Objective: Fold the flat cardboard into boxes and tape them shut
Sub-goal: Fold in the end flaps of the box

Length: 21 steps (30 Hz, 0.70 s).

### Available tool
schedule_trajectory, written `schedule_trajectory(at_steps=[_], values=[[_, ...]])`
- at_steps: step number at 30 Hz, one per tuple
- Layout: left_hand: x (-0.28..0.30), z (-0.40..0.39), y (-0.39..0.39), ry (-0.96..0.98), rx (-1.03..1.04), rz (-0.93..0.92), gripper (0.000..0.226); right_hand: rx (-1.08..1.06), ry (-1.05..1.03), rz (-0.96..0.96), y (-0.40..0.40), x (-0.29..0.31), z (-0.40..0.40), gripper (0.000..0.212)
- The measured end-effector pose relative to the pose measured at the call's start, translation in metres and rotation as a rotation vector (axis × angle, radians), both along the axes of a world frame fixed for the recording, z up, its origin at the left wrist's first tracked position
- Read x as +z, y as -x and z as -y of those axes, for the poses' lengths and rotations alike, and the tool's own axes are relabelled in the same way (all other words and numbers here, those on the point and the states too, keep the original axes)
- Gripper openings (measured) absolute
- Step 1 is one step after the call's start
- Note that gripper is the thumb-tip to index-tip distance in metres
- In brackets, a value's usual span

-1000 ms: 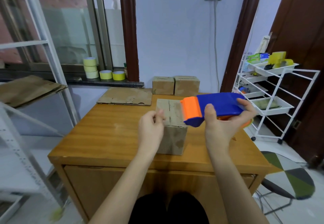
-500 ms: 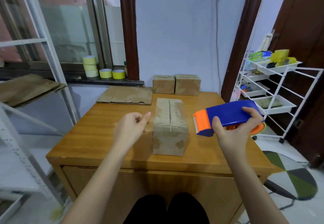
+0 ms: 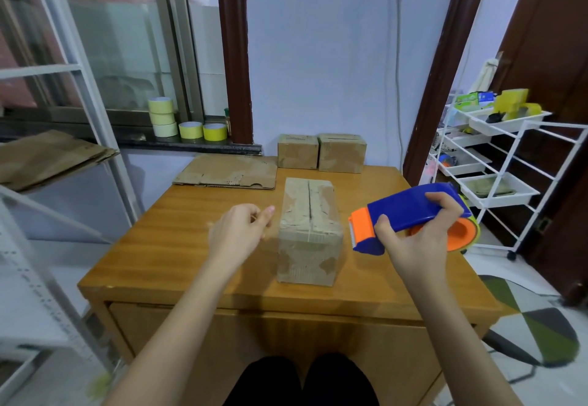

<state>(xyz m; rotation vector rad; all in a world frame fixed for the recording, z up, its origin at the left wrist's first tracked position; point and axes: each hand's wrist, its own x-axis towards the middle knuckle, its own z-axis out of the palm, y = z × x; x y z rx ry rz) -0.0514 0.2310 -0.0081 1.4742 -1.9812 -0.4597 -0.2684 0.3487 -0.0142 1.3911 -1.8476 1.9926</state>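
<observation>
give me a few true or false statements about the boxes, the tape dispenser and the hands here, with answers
1. The right hand grips the blue and orange tape dispenser. True.
2. The left hand rests on top of the near box. False: it is held beside the box, left of it, with its fingers curled.
3. Two folded boxes stand side by side at the table's far edge. True.
4. The flat cardboard lies right of the near box. False: it lies at the far left of the table.
5. The dispenser is pressed against the near box. False: it is held apart, to the box's right.
</observation>
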Motion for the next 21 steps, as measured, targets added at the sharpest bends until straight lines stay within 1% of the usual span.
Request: schedule_trajectory(at_steps=[5, 10, 14, 16, 18, 21], values=[[-0.012, 0.004, 0.003, -0.041, -0.040, -0.032, 0.036, 0.000, -0.010, 0.046, -0.004, -0.007, 0.003, 0.062], [-0.028, 0.011, 0.008, -0.154, -0.132, -0.299, 0.037, 0.027, 0.019, 0.163, -0.007, -0.019, 0.011, 0.060], [-0.042, 0.009, 0.019, -0.178, -0.089, -0.412, 0.040, 0.037, 0.031, 0.203, -0.008, -0.024, 0.015, 0.059], [-0.048, 0.005, 0.024, -0.132, -0.022, -0.384, 0.042, 0.047, 0.033, 0.217, -0.009, -0.023, 0.015, 0.057], [-0.049, -0.001, 0.028, -0.106, 0.045, -0.298, 0.042, 0.047, 0.029, 0.220, -0.010, -0.022, 0.014, 0.056], [-0.040, -0.007, 0.033, -0.149, 0.088, -0.152, 0.032, 0.048, 0.022, 0.212, -0.011, -0.021, 0.013, 0.054]])
